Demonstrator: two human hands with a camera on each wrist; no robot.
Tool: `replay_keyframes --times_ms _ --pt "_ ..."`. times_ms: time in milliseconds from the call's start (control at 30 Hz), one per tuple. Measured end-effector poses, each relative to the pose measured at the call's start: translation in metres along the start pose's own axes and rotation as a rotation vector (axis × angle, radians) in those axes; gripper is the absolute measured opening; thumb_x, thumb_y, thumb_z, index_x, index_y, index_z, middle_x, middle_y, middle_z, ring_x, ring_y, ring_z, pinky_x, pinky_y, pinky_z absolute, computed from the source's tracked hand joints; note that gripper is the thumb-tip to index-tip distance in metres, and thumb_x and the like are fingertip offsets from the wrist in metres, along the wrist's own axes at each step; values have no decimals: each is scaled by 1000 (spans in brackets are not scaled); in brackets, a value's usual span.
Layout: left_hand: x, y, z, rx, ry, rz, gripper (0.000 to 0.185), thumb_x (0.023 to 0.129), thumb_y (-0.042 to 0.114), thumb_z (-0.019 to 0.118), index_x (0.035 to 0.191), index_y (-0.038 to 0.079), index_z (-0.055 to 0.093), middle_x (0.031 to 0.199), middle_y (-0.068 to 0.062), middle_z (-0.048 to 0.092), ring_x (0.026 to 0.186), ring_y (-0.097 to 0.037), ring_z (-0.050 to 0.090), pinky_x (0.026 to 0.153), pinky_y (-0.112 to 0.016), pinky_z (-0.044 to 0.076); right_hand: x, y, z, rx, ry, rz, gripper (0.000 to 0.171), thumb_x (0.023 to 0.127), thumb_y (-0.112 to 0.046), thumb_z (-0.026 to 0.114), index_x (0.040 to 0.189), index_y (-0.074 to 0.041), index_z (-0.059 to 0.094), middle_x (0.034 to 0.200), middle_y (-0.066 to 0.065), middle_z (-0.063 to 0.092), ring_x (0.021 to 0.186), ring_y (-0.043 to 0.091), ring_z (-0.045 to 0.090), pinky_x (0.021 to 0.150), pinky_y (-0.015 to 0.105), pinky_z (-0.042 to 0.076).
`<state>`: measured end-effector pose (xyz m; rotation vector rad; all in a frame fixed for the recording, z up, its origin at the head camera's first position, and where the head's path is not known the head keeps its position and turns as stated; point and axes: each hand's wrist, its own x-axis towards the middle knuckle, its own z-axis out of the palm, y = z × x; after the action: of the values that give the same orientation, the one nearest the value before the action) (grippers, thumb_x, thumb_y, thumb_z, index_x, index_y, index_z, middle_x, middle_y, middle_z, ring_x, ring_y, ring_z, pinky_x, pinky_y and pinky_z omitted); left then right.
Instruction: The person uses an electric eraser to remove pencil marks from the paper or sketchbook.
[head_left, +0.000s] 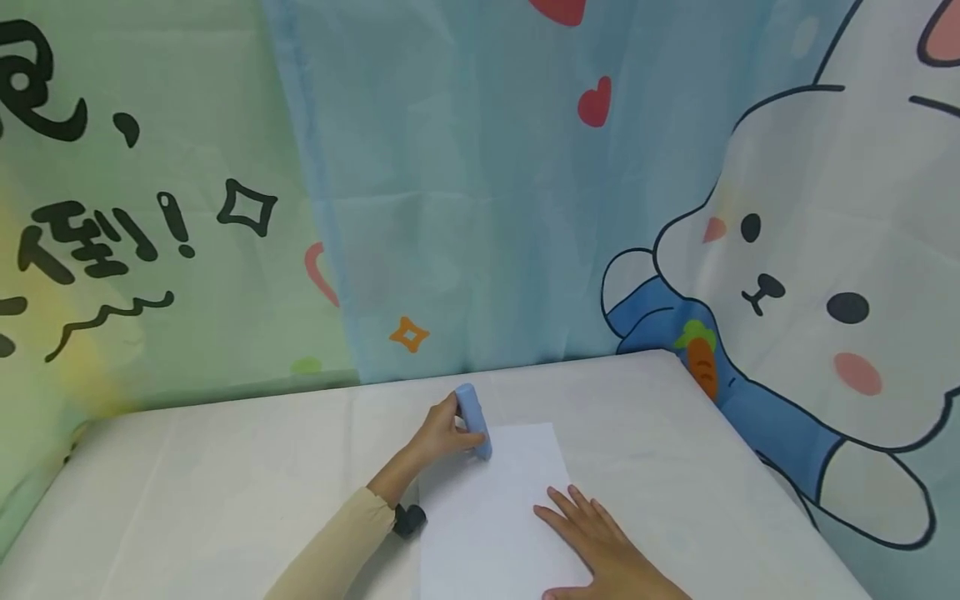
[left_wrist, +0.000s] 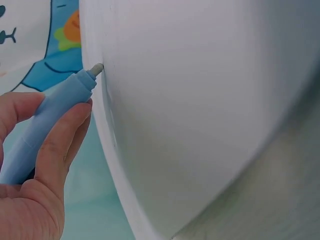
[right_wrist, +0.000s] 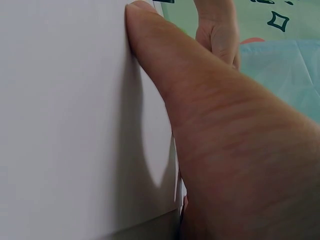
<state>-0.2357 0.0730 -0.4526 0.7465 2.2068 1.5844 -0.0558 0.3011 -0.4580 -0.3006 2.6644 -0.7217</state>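
Observation:
A white sheet of paper [head_left: 487,508] lies on the white-covered table. My left hand [head_left: 444,432] grips a chunky light blue marker [head_left: 472,417] over the sheet's far left corner. In the left wrist view, thumb and fingers wrap the marker's barrel [left_wrist: 50,115], and its greyish tip [left_wrist: 97,69] is uncapped, right at the paper surface. No mark shows on the sheet. My right hand [head_left: 600,542] rests with fingers spread over the paper's right edge. In the right wrist view, the right thumb [right_wrist: 165,55] reaches across the paper [right_wrist: 65,115].
The white table [head_left: 247,467] extends to both sides of the sheet. Behind it hangs a printed cloth [head_left: 480,192] in green and blue, with a large bunny on the right. A black wrist camera [head_left: 409,520] sits under the left forearm.

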Motion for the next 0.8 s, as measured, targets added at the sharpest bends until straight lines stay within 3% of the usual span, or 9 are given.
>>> replay_keyframes --times_ms 300,800 --pt "-6 4 0 43 -23 9 41 83 0 72 114 -7 46 101 -16 59 81 -19 62 67 -24 54 0 1 1 -7 12 -13 98 78 -67 66 150 -8 35 160 19 21 145 47 10 110 71 2" --pt "-2 5 -2 60 8 -3 44 83 0 72 117 -9 46 104 -18 60 84 -20 61 69 -26 54 -1 -3 -1 3 13 -1 98 77 -66 68 149 -9 35 160 18 21 145 47 10 111 70 2"
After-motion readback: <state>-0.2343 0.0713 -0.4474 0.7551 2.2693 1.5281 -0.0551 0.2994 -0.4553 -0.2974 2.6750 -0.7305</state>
